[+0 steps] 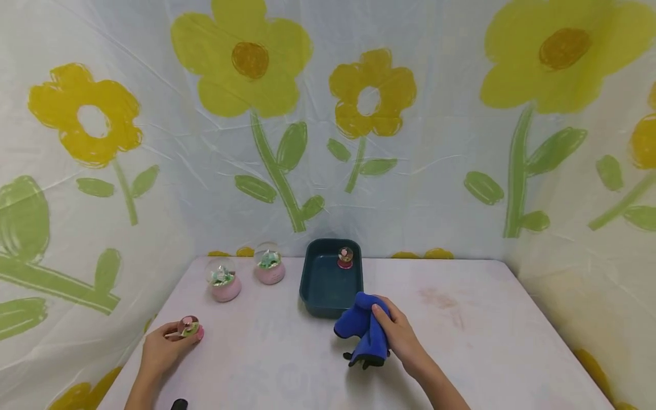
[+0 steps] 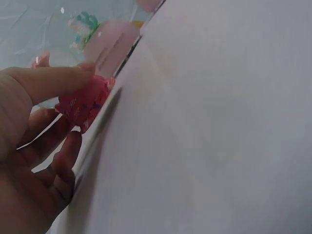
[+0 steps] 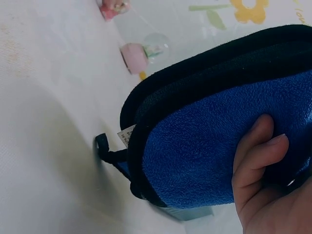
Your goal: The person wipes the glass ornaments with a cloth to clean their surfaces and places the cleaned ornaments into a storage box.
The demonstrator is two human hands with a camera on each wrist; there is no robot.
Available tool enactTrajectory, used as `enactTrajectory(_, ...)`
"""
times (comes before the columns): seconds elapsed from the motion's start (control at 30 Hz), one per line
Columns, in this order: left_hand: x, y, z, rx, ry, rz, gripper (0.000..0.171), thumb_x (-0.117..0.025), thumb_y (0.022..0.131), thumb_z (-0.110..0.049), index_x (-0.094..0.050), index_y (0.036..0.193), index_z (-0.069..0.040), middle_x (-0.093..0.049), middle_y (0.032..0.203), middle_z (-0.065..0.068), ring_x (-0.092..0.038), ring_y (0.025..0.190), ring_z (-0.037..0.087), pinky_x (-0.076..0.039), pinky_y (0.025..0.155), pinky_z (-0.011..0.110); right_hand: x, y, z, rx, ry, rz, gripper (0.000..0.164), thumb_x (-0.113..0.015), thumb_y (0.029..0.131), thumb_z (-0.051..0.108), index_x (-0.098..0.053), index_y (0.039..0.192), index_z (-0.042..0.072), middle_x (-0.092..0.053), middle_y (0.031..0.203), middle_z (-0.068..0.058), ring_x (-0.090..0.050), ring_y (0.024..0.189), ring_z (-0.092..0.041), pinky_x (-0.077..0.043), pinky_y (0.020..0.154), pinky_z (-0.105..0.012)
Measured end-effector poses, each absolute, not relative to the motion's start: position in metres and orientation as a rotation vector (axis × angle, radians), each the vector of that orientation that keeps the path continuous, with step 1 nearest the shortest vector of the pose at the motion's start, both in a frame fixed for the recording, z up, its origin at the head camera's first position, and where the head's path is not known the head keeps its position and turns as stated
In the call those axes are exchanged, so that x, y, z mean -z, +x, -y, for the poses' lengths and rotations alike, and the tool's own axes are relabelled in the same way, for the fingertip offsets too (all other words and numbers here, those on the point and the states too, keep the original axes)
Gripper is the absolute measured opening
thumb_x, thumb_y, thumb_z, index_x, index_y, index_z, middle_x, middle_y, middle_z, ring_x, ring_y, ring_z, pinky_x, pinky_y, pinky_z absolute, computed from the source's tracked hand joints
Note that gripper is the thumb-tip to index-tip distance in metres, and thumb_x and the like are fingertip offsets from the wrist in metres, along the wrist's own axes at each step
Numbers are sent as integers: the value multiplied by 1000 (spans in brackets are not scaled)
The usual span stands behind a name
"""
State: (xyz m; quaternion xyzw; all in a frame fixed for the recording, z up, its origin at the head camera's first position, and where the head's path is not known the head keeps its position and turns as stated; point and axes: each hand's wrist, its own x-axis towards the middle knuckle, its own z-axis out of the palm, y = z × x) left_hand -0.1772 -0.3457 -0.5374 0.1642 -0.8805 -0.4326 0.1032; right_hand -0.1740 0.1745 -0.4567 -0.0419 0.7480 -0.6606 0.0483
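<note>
At the left of the table, my left hand (image 1: 161, 348) grips a small snow globe (image 1: 188, 326) with a pink-red base. In the left wrist view its base (image 2: 85, 105) sits between thumb and fingers, close to the tabletop. My right hand (image 1: 402, 333) pinches a bunched blue cloth (image 1: 373, 341) with black edging, held up in front of the dark green tray. The right wrist view has the cloth (image 3: 209, 141) hanging in folds, with a white label and a black loop. Whether the small globe touches the table cannot be told.
A dark green tray (image 1: 320, 285) stands at the back middle, with another small globe (image 1: 345, 257) inside at its far right. Two larger snow globes on pink bases, a nearer one (image 1: 225, 289) and a farther one (image 1: 270, 273), stand left of it. A black object (image 1: 179, 404) shows at the front edge.
</note>
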Motion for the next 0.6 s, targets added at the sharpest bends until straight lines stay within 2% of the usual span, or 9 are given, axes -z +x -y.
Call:
enactTrajectory(0.13,531,-185,329,1363,402,2568,67,-87,72,-33,-62,119,6,-65,110,21,-63,90,20,-49,67,20,453,-173,-174,2005,-140,-2287,51,-48,100,44,-48,140,12,-47,139,-20,-50,120,-39,-49,86,-53)
enactTrajectory(0.3,527,-202,298,1562,267,2442,61,-89,71,-24,-62,118,4,-66,109,18,-65,88,18,-51,70,19,453,-172,-175,1996,-118,-2305,50,-48,100,44,-48,140,13,-48,139,-19,-50,120,-39,-49,87,-54)
enactTrajectory(0.4,524,-211,280,1612,183,2387,60,-88,71,-25,-62,119,0,-65,110,15,-63,92,18,-51,72,19,454,-171,-174,1993,-106,-2304,50,-48,100,43,-48,140,13,-49,138,-19,-53,116,-37,-50,84,-51)
enactTrajectory(0.6,505,-222,241,1670,-52,2258,53,-88,72,-18,-66,119,-4,-65,109,13,-61,94,17,-53,73,23,451,-171,-170,1972,-150,-2350,49,-47,101,44,-49,140,14,-49,139,-15,-50,121,-36,-43,95,-56)
